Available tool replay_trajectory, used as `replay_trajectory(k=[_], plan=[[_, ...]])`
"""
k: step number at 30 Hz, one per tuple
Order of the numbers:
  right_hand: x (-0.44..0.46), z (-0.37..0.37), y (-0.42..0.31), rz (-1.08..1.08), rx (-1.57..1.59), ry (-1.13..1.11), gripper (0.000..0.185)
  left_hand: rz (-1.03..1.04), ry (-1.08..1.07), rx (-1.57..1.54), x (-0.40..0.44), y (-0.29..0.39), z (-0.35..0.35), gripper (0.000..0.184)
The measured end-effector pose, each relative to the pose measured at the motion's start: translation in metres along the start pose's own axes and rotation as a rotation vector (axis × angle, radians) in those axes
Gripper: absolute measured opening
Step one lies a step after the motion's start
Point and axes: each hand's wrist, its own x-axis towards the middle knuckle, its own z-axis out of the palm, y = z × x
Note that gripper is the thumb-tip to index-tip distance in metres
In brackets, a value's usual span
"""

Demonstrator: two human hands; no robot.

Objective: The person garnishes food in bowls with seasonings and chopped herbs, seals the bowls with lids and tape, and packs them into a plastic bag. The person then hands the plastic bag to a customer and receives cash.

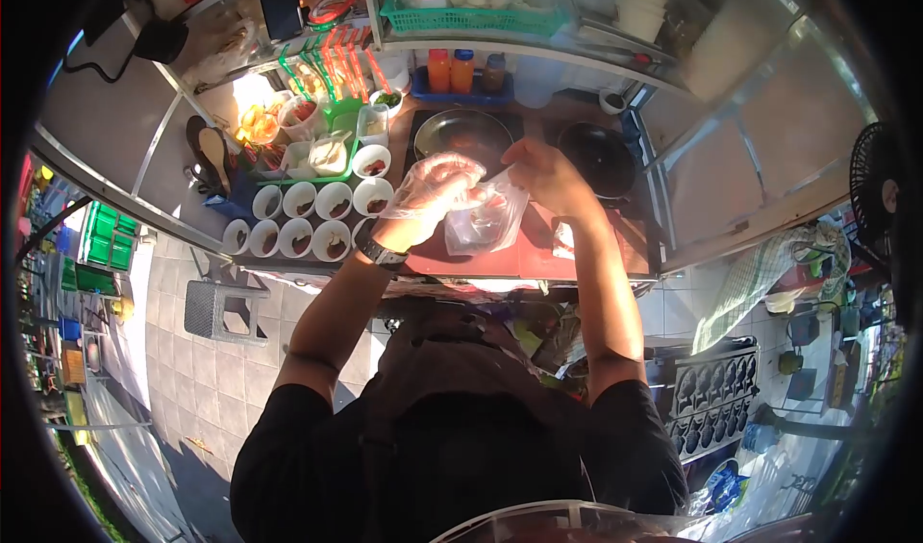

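My left hand [435, 189] wears a clear plastic glove and a dark wristwatch [381, 248]. Its curled fingers grip the left side of a clear plastic bag [484, 229], which hangs above the reddish-brown counter [548, 255]. My bare right hand [550, 176] pinches the bag's upper right edge. What is in the bag is blurred. Just beyond both hands, a dark frying pan [464, 137] sits on the stove with something reddish-brown in it. A second black pan [596, 157] stands right of my right hand.
Left of my left hand are rows of white cups [300, 200] with dark fillings. Behind them, a green tray [332, 173] bears containers. Sauce bottles [462, 70] stand in a blue tray at the back. A shelf with a green basket [471, 22] runs above; a black fan [873, 183] is at right.
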Motion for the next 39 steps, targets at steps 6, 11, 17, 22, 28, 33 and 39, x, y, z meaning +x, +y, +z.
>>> replay_trajectory(k=[6, 11, 17, 22, 28, 33, 39], plan=[[0.008, 0.004, -0.035, -0.010, -0.465, -0.013, 0.033, 0.176, -0.004, 0.475, 0.001, 0.015, 0.003, 0.035], [0.053, 0.040, -0.154, -0.584, -0.623, 0.128, 0.029, 0.705, 0.187, 0.916, -0.004, 0.046, -0.031, 0.047], [0.204, 0.120, -0.261, -1.069, -0.464, 0.196, 0.033, 0.698, 0.299, 0.822, -0.020, 0.106, -0.089, 0.047], [0.304, 0.152, -0.309, -1.163, -0.854, 0.442, 0.039, 0.902, 0.241, 0.836, -0.043, 0.134, -0.133, 0.036], [0.316, 0.159, -0.339, -0.918, -1.029, 0.364, 0.021, 0.751, 0.151, 0.840, -0.068, 0.133, -0.183, 0.029], [0.333, 0.147, -0.337, -1.133, -0.921, 0.462, 0.015, 0.845, 0.143, 0.813, -0.063, 0.142, -0.193, 0.028], [0.317, 0.149, -0.328, -1.470, -1.156, 0.742, 0.019, 1.105, 0.391, 0.866, -0.041, 0.190, -0.169, 0.048]])
